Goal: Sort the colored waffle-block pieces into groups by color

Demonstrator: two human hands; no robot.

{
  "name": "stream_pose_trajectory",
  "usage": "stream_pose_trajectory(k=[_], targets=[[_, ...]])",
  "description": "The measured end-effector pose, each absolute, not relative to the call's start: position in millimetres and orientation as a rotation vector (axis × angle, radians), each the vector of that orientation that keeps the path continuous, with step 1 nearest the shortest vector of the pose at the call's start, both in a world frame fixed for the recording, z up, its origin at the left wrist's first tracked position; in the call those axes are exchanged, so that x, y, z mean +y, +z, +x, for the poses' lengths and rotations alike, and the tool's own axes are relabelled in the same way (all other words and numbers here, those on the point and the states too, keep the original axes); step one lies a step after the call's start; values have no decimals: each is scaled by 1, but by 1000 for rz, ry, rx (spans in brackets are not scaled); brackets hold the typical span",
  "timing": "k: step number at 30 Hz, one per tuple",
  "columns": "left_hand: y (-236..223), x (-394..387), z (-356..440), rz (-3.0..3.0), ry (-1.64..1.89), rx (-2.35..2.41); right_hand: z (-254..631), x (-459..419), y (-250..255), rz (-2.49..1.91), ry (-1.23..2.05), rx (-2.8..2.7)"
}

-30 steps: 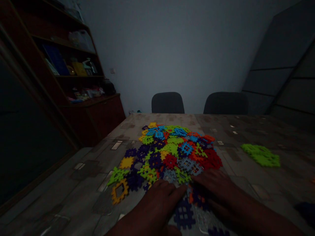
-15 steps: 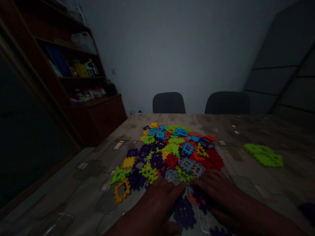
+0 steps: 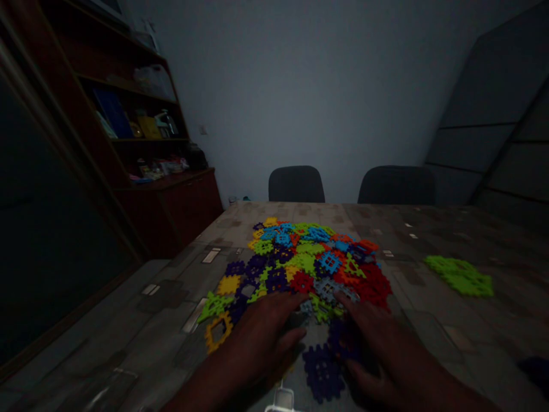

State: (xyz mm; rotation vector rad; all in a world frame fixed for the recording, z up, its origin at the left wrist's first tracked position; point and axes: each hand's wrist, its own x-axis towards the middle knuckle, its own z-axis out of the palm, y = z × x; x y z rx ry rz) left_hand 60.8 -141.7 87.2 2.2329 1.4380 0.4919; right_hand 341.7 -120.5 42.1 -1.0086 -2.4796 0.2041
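A heap of interlocking plastic building pieces (image 3: 304, 260) in many colours is spread before my hands. At its near left edge my left hand (image 3: 266, 323) reaches over the pieces, fingers stretched forward and thumb apart. My right hand (image 3: 375, 332) lies at the near right edge, its fingers extended beside a grey windowed piece (image 3: 328, 289) and its thumb spread. Between the two hands is a dark purple square piece (image 3: 323, 372) on the tabletop. A yellow frame piece (image 3: 218, 332) sits left of my left hand. What lies under my palms is hidden.
The table (image 3: 163, 320) has a patterned cover. A flat lime-green group of pieces (image 3: 458, 276) lies apart on the right, and a dark piece (image 3: 534, 369) is at the right edge. Two chairs (image 3: 295, 184) stand beyond the table. A shelf cabinet (image 3: 167, 194) is at left.
My left hand has moved forward and a little left over the heap, its thumb now spread. My right hand's fingers reach slightly farther forward. The gap between my hands is wider.
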Motion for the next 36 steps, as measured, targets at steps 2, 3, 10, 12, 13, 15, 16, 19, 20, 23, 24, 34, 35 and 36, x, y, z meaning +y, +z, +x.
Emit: stream_pose_trajectory(k=[2, 3, 10, 12, 13, 15, 16, 19, 20, 23, 24, 34, 35, 36], targets=[[89, -141, 61, 2235, 513, 1457, 331, -128, 40, -1044, 256, -2501], [91, -142, 63, 2233, 514, 1460, 326, -131, 40, -1053, 289, -2518], [83, -156, 92, 2232, 341, 1403, 350, -131, 42, -1113, 297, -2523], [70, -158, 102, 2281, 286, 1351, 368, -131, 38, -1141, 275, -2504], [63, -158, 107, 2304, 269, 1342, 376, -132, 35, -1149, 280, -2498], [54, -158, 114, 2335, 239, 1355, 388, -135, 29, -1162, 303, -2487], [52, -158, 116, 2334, 213, 1370, 392, -137, 25, -1161, 310, -2484], [53, -159, 121, 2284, 106, 1424, 393, -135, 16, -1125, 286, -2489], [54, -159, 122, 2262, 84, 1437, 390, -133, 13, -1112, 269, -2493], [54, -159, 119, 2235, 138, 1446, 374, -125, 8, -1105, 250, -2534], [53, -159, 117, 2231, 176, 1432, 368, -123, 9, -1113, 256, -2556], [56, -158, 90, 2118, 329, 1259, 339, -109, 47, -1238, 306, -2658], [53, -157, 91, 2148, 299, 1249, 340, -108, 47, -1253, 294, -2654], [49, -156, 93, 2188, 271, 1243, 340, -107, 47, -1258, 281, -2650]])
